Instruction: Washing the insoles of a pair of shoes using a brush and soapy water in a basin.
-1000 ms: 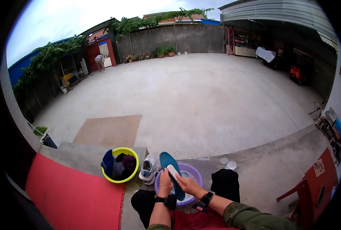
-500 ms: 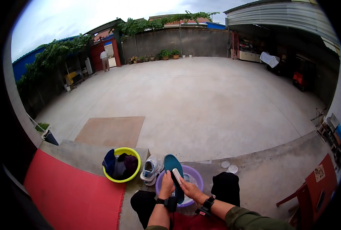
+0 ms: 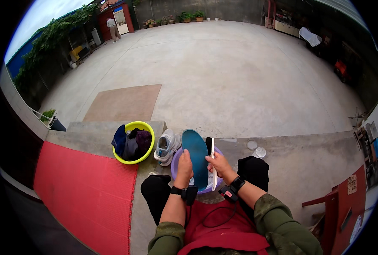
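Observation:
My left hand [image 3: 184, 168] grips a teal shoe insole [image 3: 195, 144] along its left edge and keeps it upright. In my right hand [image 3: 219, 166] is a scrub brush [image 3: 214, 182] with a white handle and dark bristles, held upright just right of the insole. The bristles face the insole near its upper right edge; whether they touch it I cannot tell. Under both hands stands a purple basin [image 3: 174, 169] with whitish contents, mostly covered by the insole and hands. White sneakers [image 3: 166, 144] sit beside the basin on its left.
A yellow-green basin [image 3: 130, 162] of dark clothes stands left of the sneakers, by a red mat [image 3: 87, 195]. Right of my knee are a small round container [image 3: 260, 152] and a lid [image 3: 252, 145]. A reddish-brown chair [image 3: 344, 202] stands right. Another person [image 3: 112, 29] is far off.
The view has tilted down. The brush has moved from across the insole's face to an upright position at its right side. Both hands keep their hold.

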Available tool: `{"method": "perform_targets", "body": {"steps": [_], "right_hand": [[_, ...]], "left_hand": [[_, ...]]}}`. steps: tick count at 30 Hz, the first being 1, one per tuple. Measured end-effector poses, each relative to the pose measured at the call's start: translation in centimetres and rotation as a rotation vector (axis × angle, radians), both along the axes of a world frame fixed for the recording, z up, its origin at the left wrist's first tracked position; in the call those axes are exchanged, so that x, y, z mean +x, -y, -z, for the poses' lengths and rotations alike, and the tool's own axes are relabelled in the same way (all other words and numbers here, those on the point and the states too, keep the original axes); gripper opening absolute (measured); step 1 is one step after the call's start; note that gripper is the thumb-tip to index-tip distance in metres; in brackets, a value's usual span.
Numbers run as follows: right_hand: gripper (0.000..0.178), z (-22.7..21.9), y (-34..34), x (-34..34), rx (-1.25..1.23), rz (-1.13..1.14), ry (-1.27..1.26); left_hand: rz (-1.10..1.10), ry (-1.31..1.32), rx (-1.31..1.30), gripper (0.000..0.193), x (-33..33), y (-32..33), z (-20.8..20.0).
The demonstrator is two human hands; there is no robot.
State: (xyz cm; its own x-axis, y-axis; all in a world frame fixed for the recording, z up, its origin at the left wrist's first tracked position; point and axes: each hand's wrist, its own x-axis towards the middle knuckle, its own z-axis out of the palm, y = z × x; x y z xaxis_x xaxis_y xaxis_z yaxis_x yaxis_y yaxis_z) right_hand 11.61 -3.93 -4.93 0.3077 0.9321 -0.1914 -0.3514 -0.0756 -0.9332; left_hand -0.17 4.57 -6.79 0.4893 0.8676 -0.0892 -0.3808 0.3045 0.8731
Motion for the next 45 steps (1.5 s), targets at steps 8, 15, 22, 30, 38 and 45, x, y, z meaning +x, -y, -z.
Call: {"method": "perform_targets", "body": {"steps": [8,15,22,30,38,45], "right_hand": [[0.022,2.5,-0.6,0.8,0.029,0.122,-0.103],[0.035,0.1,-0.9,1.5,0.176,0.192,0.408],[0.032,-1.0,-1.3,1.5,0.132,0.198,0.472],[0.035,-0.8,-0.6,1.2,0.290,0.108,0.272],[0.030,1.4,-0.3,1.2,0.112,0.077,0.133],[0.015,1.6,0.1,0.2,0.064,-0.039,-0.148]], "left_hand": [[0.049,-0.150,0.068,0.038,0.1,0.1,0.8],[0.154,-0.079,-0.325,0.036,0.7,1.3,0.1],[0.349,0.073,-0.578,0.038,2.9,4.0,0.9],[0.166,0.189,-0.550,0.035,0.6,0.0,0.8],[0.112,0.033,-0.178,0.036,-0.3,-0.6,-2.6],[0.276,0.138,-0.407,0.040,-0.4,-1.0,-3.5]]}}
